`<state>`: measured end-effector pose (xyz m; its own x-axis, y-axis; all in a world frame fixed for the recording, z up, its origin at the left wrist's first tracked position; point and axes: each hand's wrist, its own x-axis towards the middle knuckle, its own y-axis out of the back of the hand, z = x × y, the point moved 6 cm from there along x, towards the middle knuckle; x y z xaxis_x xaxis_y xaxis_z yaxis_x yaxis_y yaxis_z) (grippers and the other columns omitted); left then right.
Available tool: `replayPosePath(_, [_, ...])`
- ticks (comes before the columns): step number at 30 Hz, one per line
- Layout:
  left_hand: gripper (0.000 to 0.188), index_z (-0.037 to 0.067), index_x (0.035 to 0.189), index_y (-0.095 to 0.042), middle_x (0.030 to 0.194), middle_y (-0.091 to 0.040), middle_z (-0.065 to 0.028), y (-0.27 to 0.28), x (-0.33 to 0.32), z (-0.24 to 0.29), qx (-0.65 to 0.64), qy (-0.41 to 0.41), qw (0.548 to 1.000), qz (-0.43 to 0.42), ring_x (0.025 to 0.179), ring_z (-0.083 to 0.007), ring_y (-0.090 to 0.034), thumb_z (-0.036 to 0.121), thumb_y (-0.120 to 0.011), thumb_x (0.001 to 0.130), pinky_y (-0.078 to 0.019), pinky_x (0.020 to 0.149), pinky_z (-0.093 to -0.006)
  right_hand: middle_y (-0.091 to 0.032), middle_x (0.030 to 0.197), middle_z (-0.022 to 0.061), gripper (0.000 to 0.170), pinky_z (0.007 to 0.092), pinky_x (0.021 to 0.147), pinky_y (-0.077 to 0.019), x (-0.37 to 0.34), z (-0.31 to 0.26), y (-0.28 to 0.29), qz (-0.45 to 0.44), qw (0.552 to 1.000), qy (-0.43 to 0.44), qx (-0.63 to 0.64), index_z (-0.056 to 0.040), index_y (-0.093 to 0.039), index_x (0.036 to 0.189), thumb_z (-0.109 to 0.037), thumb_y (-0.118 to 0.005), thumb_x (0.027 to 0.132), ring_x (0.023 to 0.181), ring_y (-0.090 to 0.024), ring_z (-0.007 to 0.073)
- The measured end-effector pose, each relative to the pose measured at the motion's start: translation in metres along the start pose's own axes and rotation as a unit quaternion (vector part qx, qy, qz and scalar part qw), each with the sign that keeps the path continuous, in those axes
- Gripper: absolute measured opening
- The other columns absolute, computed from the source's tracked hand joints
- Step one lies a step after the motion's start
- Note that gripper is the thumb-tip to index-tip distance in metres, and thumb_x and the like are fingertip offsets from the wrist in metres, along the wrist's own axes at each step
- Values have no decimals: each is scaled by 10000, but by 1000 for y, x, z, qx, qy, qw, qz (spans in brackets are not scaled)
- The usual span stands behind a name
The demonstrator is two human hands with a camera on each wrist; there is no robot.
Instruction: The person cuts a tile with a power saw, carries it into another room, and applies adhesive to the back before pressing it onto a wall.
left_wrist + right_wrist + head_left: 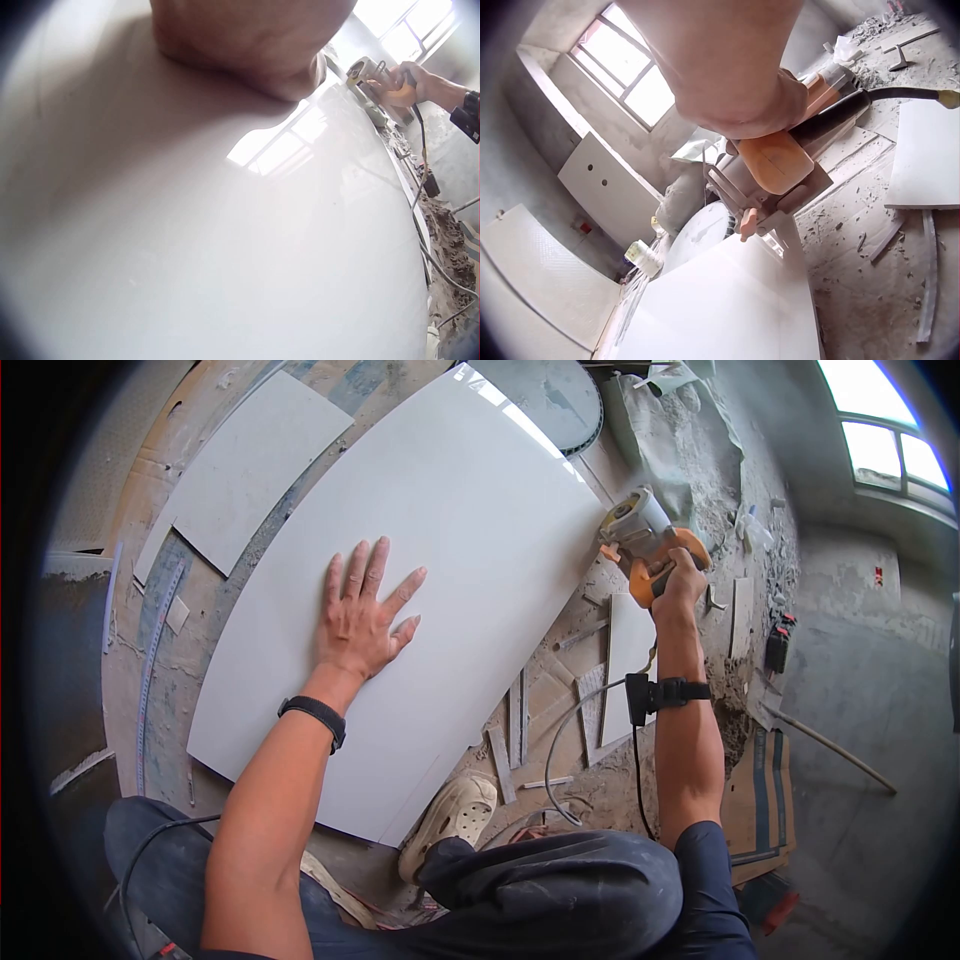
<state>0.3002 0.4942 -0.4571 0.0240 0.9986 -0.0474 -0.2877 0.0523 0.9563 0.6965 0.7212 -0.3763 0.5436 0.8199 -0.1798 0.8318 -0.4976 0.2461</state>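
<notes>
A large glossy white tile (400, 630) lies in front of me. My left hand (370, 610) rests on it palm down, with the fingers spread and straight. At the tile's right edge, my right hand (682, 580) grips the orange handle of a corded handheld tile saw (640, 525). In the right wrist view, the tile saw (776, 161) has its metal base plate over the tile's far end, and the wrist covers part of the handle. The left wrist view shows only the heel of my left hand (255, 45) against the tile.
White tile offcuts (630, 660) and narrow strips lie on the dusty floor to the right. A grey cable (552, 760) loops near my shoe (465, 810). More tile pieces (260, 460) lie at the left. A round lidded container (550, 400) stands beyond the tile, beside rubble.
</notes>
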Motion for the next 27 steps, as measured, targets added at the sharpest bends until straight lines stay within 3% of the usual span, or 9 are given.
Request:
replayPosePath(19, [645,416,1524,-362,1658,-156,-119,1,0,-1,-12,-3,1000,6,1517,-313,-160,460,-589,921,-85,1235,-520,-592,690,78,85,350,541,-503,-12,-1,0,-23,1000,-9,-17,-5,-610,816,-79,-646,837,555,-584,200])
replayPosePath(22, [647,415,1524,-363,1658,-153,-121,2,0,-1,-10,-1,1000,3,1519,-315,-152,460,-590,920,-86,1234,-523,-623,691,118,143,366,501,-498,-7,2,0,-25,1000,-12,9,59,-626,907,-62,-641,832,508,-599,214])
replayPosePath(24, [649,412,1525,-363,1659,-149,-125,2,0,-1,-13,-1,1000,0,1521,-319,-142,460,-592,919,-85,1234,-527,-580,683,73,71,349,539,-504,-10,1,-1,-22,1000,-11,-1,-11,-600,803,-60,-644,829,557,-585,202])
replayPosePath(27, [647,409,1526,-362,1660,-144,-127,0,-1,-1,-15,-3,1000,7,1523,-321,-134,458,-588,921,-81,1234,-529,-583,686,79,82,354,541,-507,0,8,3,-3,1000,-2,4,-13,-598,795,-71,-650,820,558,-587,207])
